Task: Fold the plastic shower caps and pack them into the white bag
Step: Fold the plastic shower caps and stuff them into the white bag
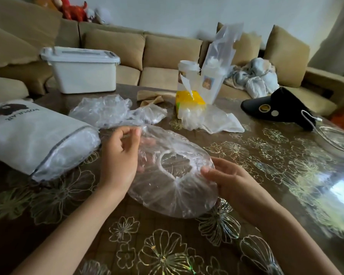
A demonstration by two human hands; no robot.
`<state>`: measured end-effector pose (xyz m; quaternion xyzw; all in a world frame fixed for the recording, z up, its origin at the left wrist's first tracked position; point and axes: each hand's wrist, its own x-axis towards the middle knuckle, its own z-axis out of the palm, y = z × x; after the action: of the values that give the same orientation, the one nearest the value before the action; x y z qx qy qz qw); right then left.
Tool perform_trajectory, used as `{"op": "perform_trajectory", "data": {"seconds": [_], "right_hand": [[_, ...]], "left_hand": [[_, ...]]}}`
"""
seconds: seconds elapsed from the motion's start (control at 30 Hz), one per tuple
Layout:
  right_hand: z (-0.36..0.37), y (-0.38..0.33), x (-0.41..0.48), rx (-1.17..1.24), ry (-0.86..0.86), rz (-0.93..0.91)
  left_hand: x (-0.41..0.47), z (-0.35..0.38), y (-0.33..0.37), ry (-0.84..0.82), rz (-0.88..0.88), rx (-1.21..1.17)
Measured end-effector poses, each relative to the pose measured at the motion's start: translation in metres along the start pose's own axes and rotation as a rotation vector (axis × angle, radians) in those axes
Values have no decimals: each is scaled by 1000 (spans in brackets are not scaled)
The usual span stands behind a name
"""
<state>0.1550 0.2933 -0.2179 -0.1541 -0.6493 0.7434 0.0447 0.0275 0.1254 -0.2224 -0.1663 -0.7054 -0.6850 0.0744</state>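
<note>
- Hands apart, both on one clear shower cap (167,187): left hand (118,157) pinches the far-left rim, right hand (228,179) grips the right edge.
- Its elastic opening faces up; it is spread out between the hands, over the flowered table (266,155).
- Just left of the left hand: white bag (32,135) on its side, clear plastic in its open mouth.
- Farther off: crumpled caps (107,112), yellow box (189,102) to their right, white bin (81,74) far left.
</note>
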Motion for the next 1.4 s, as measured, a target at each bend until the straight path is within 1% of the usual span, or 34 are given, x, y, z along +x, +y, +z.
{"op": "perform_trajectory", "data": {"seconds": [0.07,0.13,0.17,0.2,0.27,0.3,0.33,0.37,0.4,0.47,0.5,0.53,0.57,0.63,0.7,0.73,0.8,0.83,0.9,0.93,0.97,1.0,1.03,1.07,1.13,1.17,1.23,1.3,1.33,1.4], "right_hand": [[0,3,0,-94,26,-47],[4,7,3,-233,179,-190],[6,9,5,-329,288,-313],[6,9,6,-454,432,-473],[3,7,9,-733,678,-832],[0,5,8,-881,739,-998],[-3,5,7,-1025,752,-1116],[-6,6,6,-1154,734,-1177],[-7,7,7,-1251,673,-1175],[-3,14,6,-1438,486,-1070],[0,20,5,-1509,371,-992],[2,25,3,-1537,250,-909],[5,27,0,-1526,154,-840],[8,27,-5,-1436,35,-768],[13,24,-9,-1245,4,-711],[18,23,-10,-1105,20,-667],[21,26,-11,-821,69,-588],[22,27,-11,-740,114,-586],[23,26,-9,-755,276,-671],[25,23,-4,-783,357,-711],[28,20,2,-806,399,-739],[35,16,10,-847,386,-750],[43,12,19,-914,322,-734],[51,12,29,-994,234,-690],[59,18,44,-1127,87,-600],[57,23,49,-1179,60,-560],[45,33,50,-1292,43,-402],[32,38,48,-1408,34,-269],[29,39,47,-1427,33,-254],[27,38,42,-1383,66,-323]], "left_hand": [[1,-3,3,0,39,2],[2,-7,8,-98,-4,-117],[3,-9,11,-176,-43,-208],[3,-12,16,-256,-74,-300],[4,-18,23,-380,-103,-436],[5,-21,25,-427,-93,-477],[6,-24,27,-462,-86,-497],[8,-27,28,-475,-76,-464],[10,-30,28,-474,-74,-371],[14,-33,21,-437,-47,-7],[15,-33,15,-381,-19,198],[16,-32,11,-299,17,346],[15,-30,8,-213,60,412],[13,-27,8,-88,144,398],[10,-22,9,-68,220,360],[8,-22,9,-87,258,371],[2,-17,9,-168,325,410],[-1,-16,9,-221,339,410],[-5,-14,11,-305,350,407],[-6,-13,12,-321,372,436],[-6,-12,13,-328,401,488],[-6,-11,14,-345,425,561],[-7,-11,14,-379,432,647],[-8,-9,10,-436,403,733],[-11,-9,2,-611,263,948],[-12,-11,-1,-709,169,1049],[-13,-14,-8,-882,-28,1180],[-8,-17,-10,-997,-120,1248],[-7,-19,-9,-1031,-132,1254],[-5,-23,-6,-1070,-158,1222]]}}
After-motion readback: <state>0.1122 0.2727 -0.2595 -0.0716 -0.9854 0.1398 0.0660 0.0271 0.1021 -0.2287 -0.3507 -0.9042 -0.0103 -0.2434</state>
